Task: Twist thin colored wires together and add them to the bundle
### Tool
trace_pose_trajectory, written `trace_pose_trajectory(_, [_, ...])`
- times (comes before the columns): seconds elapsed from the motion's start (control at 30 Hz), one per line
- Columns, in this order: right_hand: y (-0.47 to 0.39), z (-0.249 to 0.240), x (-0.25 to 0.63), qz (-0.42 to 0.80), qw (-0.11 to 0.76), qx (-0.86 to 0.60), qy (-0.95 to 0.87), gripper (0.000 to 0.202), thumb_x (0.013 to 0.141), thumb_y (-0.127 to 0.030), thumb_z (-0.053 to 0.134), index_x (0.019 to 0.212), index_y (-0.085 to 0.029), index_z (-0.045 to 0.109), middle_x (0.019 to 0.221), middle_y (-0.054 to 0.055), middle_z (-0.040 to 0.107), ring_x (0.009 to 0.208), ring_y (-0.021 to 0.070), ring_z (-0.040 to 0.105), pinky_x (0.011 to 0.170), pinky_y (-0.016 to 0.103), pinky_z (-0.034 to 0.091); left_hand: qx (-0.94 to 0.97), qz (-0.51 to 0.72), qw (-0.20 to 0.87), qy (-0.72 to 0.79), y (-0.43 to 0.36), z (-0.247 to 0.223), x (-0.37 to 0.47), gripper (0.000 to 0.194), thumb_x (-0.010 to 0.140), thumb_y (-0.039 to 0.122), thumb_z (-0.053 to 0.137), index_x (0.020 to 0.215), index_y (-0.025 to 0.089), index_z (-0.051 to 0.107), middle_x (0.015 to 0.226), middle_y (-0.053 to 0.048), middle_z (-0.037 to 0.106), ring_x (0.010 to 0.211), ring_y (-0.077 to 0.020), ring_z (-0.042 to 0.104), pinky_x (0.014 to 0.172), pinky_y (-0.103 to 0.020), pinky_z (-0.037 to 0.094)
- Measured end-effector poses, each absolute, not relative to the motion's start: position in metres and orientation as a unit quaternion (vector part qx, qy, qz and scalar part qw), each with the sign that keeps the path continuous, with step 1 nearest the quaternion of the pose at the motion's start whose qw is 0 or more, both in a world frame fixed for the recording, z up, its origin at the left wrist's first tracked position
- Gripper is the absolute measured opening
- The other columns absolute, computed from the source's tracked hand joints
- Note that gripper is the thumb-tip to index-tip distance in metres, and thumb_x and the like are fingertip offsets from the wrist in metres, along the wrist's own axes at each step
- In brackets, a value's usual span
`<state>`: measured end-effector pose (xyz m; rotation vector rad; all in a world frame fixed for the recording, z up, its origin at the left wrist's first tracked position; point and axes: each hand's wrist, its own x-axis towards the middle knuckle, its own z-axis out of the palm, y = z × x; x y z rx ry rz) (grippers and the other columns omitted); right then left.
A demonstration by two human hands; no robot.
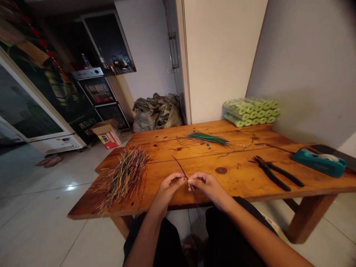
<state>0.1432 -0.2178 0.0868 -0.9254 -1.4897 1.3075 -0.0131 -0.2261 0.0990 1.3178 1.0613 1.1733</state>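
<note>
Thin dark wires [180, 167] run between my two hands at the table's near edge, their lower ends hanging below it. My left hand [171, 184] is closed, its thumb and forefinger pinched at the wires. Just beside it, my right hand [204, 184] pinches the same wires between thumb and forefinger. To the left lies a loose heap of multicoloured wires [126, 176]. Farther back is a bundle of green wires [207, 138], with a few thin strands scattered around it.
On the right of the wooden table [167, 163] lie dark-handled pliers [274, 172] and a teal tape dispenser [318, 162]. Green-wrapped rolls [251, 111] are stacked at the back right. A cardboard box [108, 133] and stuffed bags [157, 113] stand on the floor beyond.
</note>
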Motion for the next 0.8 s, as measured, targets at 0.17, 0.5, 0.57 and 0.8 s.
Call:
trace_pose_trajectory(0.17, [-0.222, 0.091, 0.142, 0.584, 0.458, -0.348, -0.573, 0.019, 0.071, -0.034, 0.061, 0.067, -0.015, 0.059, 0.060, -0.001, 0.060, 0.059, 0.0109, 0.053, 0.065, 0.026, 0.041, 0.558, 0.491, 0.526, 0.414, -0.225, 0.098, -0.010, 0.014, 0.068, 0.029, 0.063, 0.073, 0.016, 0.067, 0.090, -0.006, 0.065, 0.093, -0.0195, 0.055, 0.089, -0.030, 0.036])
trace_pose_trajectory(0.5, [-0.223, 0.089, 0.136, 0.573, 0.490, -0.359, -0.550, 0.020, 0.067, -0.035, 0.065, 0.064, -0.015, 0.060, 0.058, -0.002, 0.059, 0.059, 0.0111, 0.054, 0.065, 0.026, 0.041, 0.609, 0.517, 0.423, 0.428, -0.222, 0.096, -0.010, 0.013, 0.069, 0.027, 0.062, 0.062, 0.016, 0.063, 0.074, -0.002, 0.057, 0.078, -0.0158, 0.053, 0.076, -0.027, 0.039])
trace_pose_trajectory(0.57, [-0.222, 0.087, 0.134, 0.560, 0.509, -0.371, -0.538, 0.020, 0.066, -0.034, 0.068, 0.065, -0.015, 0.061, 0.058, -0.002, 0.059, 0.059, 0.0110, 0.054, 0.064, 0.025, 0.041, 0.614, 0.534, 0.381, 0.440, -0.219, 0.092, -0.009, 0.011, 0.068, 0.026, 0.063, 0.063, 0.017, 0.063, 0.076, -0.003, 0.058, 0.081, -0.0165, 0.054, 0.078, -0.027, 0.038])
trace_pose_trajectory(0.8, [-0.221, 0.086, 0.141, 0.844, 0.419, -0.217, -0.256, 0.027, 0.076, -0.035, 0.062, 0.083, -0.010, 0.063, 0.075, 0.004, 0.062, 0.067, 0.0079, 0.058, 0.067, 0.019, 0.046, 0.551, 0.556, 0.446, 0.435, -0.215, 0.089, -0.005, 0.013, 0.067, 0.029, 0.064, 0.066, 0.016, 0.064, 0.081, -0.004, 0.060, 0.082, -0.0170, 0.054, 0.074, -0.026, 0.040])
